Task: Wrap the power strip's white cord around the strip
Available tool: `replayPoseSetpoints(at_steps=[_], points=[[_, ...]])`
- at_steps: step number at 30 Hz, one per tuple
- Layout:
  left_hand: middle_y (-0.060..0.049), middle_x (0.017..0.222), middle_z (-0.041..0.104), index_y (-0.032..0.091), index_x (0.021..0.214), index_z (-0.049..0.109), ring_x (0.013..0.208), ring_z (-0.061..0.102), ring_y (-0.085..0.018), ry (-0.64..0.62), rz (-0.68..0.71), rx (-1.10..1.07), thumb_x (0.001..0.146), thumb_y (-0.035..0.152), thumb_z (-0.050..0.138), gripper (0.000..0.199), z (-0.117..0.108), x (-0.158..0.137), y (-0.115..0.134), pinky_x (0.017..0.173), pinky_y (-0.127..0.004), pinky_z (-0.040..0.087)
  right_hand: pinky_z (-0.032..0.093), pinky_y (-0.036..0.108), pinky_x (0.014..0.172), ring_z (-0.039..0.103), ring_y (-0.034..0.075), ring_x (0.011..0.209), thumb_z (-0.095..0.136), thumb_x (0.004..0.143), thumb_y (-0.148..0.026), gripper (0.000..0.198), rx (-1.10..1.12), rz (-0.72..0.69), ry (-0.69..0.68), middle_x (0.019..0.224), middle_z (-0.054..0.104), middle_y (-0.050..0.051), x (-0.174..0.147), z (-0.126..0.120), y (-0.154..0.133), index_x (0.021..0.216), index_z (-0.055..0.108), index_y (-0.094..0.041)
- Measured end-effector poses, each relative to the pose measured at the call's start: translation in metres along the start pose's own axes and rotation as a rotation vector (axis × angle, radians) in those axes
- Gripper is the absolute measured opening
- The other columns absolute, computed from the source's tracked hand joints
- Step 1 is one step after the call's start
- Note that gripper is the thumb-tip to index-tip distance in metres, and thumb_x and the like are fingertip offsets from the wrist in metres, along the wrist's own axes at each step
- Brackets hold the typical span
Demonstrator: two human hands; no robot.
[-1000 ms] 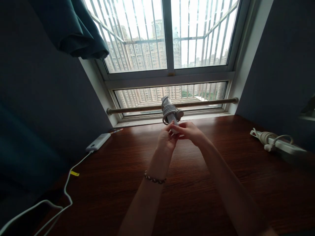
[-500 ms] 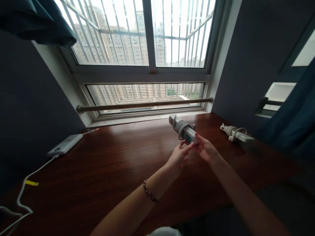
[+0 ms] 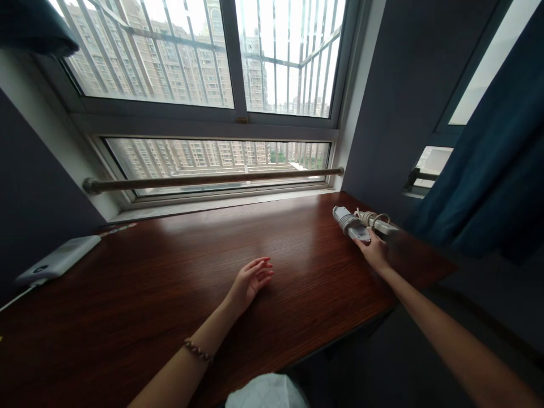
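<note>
My right hand [image 3: 375,252] grips the near end of a white power strip [image 3: 343,214] with its grey cord wound round the middle. That strip lies at the right of the brown wooden table, close beside a second power strip [image 3: 386,228], which also has its cord coiled round it. Over the middle of the table is my left hand [image 3: 251,279], empty, with its fingers loosely apart and a beaded bracelet [image 3: 198,350] on the wrist.
A white box-like device [image 3: 63,258] with a white cable rests at the table's left. Behind the table [image 3: 178,266] runs a rail [image 3: 212,181] before a barred window. A blue curtain [image 3: 480,164] hangs at the right, past the table's edge.
The power strip has moved from the middle to the right, beside the other one, in my right hand. My left hand has let go of it and drawn back left. The view has turned right.
</note>
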State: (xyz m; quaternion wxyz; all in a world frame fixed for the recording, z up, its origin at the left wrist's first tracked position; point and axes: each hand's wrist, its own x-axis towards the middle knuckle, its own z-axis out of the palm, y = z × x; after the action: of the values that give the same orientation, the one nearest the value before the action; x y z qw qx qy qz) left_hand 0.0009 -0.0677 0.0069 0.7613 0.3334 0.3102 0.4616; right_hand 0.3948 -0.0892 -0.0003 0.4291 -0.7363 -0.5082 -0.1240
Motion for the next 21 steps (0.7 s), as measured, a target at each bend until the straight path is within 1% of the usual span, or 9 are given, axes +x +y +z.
replayPoseSetpoints(at_steps=[2,4,8,10,12,16,21], points=[[-0.007,0.080,0.068,0.012,0.093,0.065,0.069,0.066,-0.015,0.007,0.017,-0.022,0.071,0.014,0.066,0.022,-0.007,0.003,0.000,0.060,-0.024,0.053,0.048,0.039,0.074,0.063,0.032,0.084,0.051,0.074,-0.062,0.067,-0.055,-0.044,0.016,0.095,0.067,0.023,0.001,0.010,0.017,0.110,0.058,-0.006],[-0.006,0.080,0.068,0.012,0.094,0.064,0.070,0.066,-0.015,0.000,0.030,-0.038,0.071,0.014,0.066,0.023,-0.010,0.005,-0.001,0.061,-0.024,0.053,0.048,0.039,0.075,0.063,0.032,0.086,0.050,0.075,-0.062,0.069,-0.089,-0.089,0.009,0.096,0.066,0.023,0.002,0.018,0.032,0.113,0.056,-0.004],[-0.005,0.078,0.068,0.012,0.092,0.064,0.067,0.065,-0.014,-0.004,0.031,-0.027,0.070,0.015,0.066,0.022,-0.008,0.002,-0.002,0.061,-0.024,0.053,0.047,0.039,0.081,0.061,0.032,0.094,0.053,0.075,-0.054,0.065,-0.110,-0.160,-0.023,0.105,0.062,0.024,0.007,0.026,0.054,0.117,0.053,-0.004],[-0.006,0.077,0.068,0.012,0.091,0.064,0.066,0.065,-0.015,-0.007,0.025,-0.019,0.070,0.016,0.067,0.022,-0.006,0.001,-0.003,0.061,-0.024,0.052,0.047,0.039,0.082,0.060,0.032,0.096,0.056,0.075,-0.050,0.062,-0.113,-0.158,-0.044,0.107,0.061,0.023,0.011,0.027,0.061,0.117,0.052,-0.005],[-0.006,0.077,0.068,0.012,0.090,0.064,0.066,0.065,-0.015,-0.015,0.018,-0.019,0.069,0.017,0.067,0.022,-0.006,0.000,-0.003,0.061,-0.025,0.052,0.047,0.039,0.081,0.061,0.031,0.095,0.059,0.072,-0.047,0.059,-0.122,-0.103,-0.070,0.105,0.062,0.021,0.016,0.027,0.066,0.116,0.052,-0.008],[-0.006,0.076,0.068,0.012,0.090,0.064,0.064,0.065,-0.015,-0.023,0.006,-0.026,0.068,0.018,0.068,0.023,-0.006,0.000,-0.006,0.060,-0.025,0.051,0.047,0.037,0.079,0.062,0.031,0.092,0.064,0.067,-0.044,0.058,-0.155,0.073,-0.121,0.101,0.064,0.019,0.021,0.028,0.075,0.113,0.053,-0.010],[-0.005,0.074,0.067,0.012,0.090,0.063,0.062,0.064,-0.014,-0.028,-0.007,-0.027,0.067,0.020,0.070,0.025,-0.008,0.002,-0.009,0.058,-0.024,0.050,0.046,0.038,0.081,0.059,0.032,0.097,0.066,0.063,-0.040,0.064,-0.119,0.171,-0.136,0.106,0.061,0.020,0.022,0.035,0.081,0.116,0.048,-0.008]])
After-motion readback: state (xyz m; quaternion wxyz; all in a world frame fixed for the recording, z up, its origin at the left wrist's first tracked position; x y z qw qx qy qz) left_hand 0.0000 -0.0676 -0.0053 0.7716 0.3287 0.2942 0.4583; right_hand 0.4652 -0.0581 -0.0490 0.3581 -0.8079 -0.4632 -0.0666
